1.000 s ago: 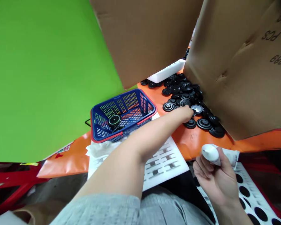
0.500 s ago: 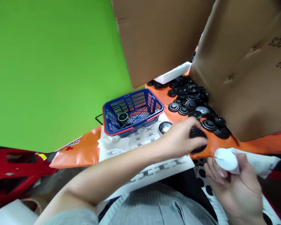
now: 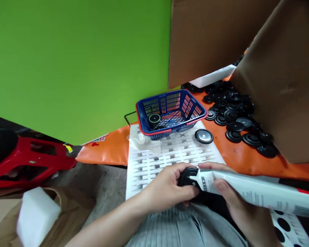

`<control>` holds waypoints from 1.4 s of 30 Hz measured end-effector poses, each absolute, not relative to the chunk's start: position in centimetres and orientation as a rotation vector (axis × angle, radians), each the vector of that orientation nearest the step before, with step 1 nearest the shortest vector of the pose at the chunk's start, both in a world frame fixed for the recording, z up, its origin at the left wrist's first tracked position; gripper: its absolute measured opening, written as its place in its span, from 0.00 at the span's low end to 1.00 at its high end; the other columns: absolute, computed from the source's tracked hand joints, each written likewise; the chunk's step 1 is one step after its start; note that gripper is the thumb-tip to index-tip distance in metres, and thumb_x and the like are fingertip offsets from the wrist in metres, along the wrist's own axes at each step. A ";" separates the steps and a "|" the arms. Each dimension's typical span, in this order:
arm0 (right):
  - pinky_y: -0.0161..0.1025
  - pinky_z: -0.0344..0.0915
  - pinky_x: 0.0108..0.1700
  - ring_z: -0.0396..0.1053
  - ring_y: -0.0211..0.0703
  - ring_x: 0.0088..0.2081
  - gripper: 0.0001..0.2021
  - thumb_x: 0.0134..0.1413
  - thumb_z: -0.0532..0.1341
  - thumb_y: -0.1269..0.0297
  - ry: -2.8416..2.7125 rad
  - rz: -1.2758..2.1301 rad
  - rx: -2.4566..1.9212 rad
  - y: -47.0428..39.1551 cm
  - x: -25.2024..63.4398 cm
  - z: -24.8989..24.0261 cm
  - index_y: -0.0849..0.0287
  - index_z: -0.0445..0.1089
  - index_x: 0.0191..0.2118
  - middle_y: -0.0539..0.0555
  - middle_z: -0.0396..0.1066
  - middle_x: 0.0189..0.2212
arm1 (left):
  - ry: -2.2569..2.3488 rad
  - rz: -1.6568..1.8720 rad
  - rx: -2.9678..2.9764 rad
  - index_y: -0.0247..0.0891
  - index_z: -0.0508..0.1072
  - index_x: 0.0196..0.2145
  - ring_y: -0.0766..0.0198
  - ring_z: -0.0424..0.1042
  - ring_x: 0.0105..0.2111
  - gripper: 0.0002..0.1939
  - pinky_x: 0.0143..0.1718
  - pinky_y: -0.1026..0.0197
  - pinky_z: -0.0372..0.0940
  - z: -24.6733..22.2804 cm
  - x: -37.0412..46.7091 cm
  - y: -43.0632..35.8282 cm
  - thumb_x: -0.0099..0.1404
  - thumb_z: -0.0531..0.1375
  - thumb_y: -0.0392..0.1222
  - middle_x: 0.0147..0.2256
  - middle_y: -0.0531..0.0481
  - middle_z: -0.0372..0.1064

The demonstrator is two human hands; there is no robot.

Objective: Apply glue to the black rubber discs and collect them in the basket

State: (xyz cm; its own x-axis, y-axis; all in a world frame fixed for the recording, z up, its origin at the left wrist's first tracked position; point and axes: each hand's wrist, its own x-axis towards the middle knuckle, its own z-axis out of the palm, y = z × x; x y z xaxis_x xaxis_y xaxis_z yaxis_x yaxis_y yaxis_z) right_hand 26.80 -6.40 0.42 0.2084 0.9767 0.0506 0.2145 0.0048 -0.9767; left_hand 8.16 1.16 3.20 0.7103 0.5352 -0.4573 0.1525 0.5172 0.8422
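My left hand [image 3: 171, 187] grips a black round disc [image 3: 186, 176] by its edge, low over the front of a white slotted board [image 3: 167, 151]. Wrapped round a long white tube [image 3: 249, 187] is my right hand [image 3: 231, 195]. The tube lies nearly level, and its thin nozzle points left, over the disc's face; whether it touches cannot be told. Past my hands, a disc with a silvery centre [image 3: 204, 136] rests at the board's right edge. A blue basket [image 3: 159, 134] with red handles stands on the board's far part, with black discs [image 3: 155, 118] inside.
Many black discs [image 3: 231, 115] are heaped on the orange cover [image 3: 110, 147] at the right, beside brown cardboard [image 3: 280, 85]. A white tray [image 3: 213, 77] lies behind them. A green panel [image 3: 79, 61] rises at the left, above a red stool [image 3: 36, 161] and white foam [image 3: 36, 216].
My left hand has come back from the heap side with a disc. My right hand has moved left and turned the tube, so its nozzle is over the disc. The view has shifted.
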 end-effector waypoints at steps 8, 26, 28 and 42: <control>0.35 0.74 0.45 0.73 0.49 0.50 0.14 0.58 0.62 0.58 -1.319 0.871 -1.433 -6.4 26.2 1.2 0.48 0.74 0.50 0.52 0.76 0.48 | 0.739 0.251 1.074 0.37 0.70 0.42 0.71 0.62 0.27 0.12 0.28 0.68 0.61 3.3 7.8 0.7 0.59 0.60 0.36 0.30 0.56 0.63; 0.36 0.69 0.38 0.73 0.45 0.38 0.03 0.59 0.62 0.63 -1.408 0.683 -1.434 -7.2 26.0 1.3 0.51 0.73 0.35 0.51 0.71 0.33 | 0.774 0.307 1.033 0.35 0.74 0.43 0.69 0.64 0.33 0.11 0.37 0.66 0.61 3.2 8.2 0.4 0.64 0.61 0.41 0.32 0.53 0.66; 0.36 0.68 0.37 0.73 0.45 0.38 0.04 0.58 0.62 0.63 -1.397 0.661 -1.449 -7.2 25.9 1.4 0.52 0.73 0.32 0.52 0.71 0.32 | 0.759 0.339 1.016 0.34 0.74 0.42 0.67 0.65 0.37 0.11 0.42 0.64 0.61 3.1 8.2 0.3 0.64 0.62 0.42 0.35 0.52 0.68; 0.32 0.69 0.36 0.72 0.38 0.34 0.04 0.60 0.61 0.69 -1.505 0.551 -1.425 -7.7 26.1 1.5 0.55 0.73 0.39 0.49 0.72 0.33 | 0.901 0.309 0.907 0.35 0.68 0.40 0.74 0.59 0.20 0.15 0.17 0.71 0.55 2.6 8.2 -0.2 0.60 0.64 0.47 0.25 0.56 0.63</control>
State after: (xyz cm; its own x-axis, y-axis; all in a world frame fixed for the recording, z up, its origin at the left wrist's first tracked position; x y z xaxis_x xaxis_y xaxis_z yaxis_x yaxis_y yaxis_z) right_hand 26.13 -7.69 1.47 0.1384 0.9352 0.3260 0.5038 0.2169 -0.8361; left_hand 8.24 -0.16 2.61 0.6078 0.5803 -0.5420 0.1259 0.6035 0.7873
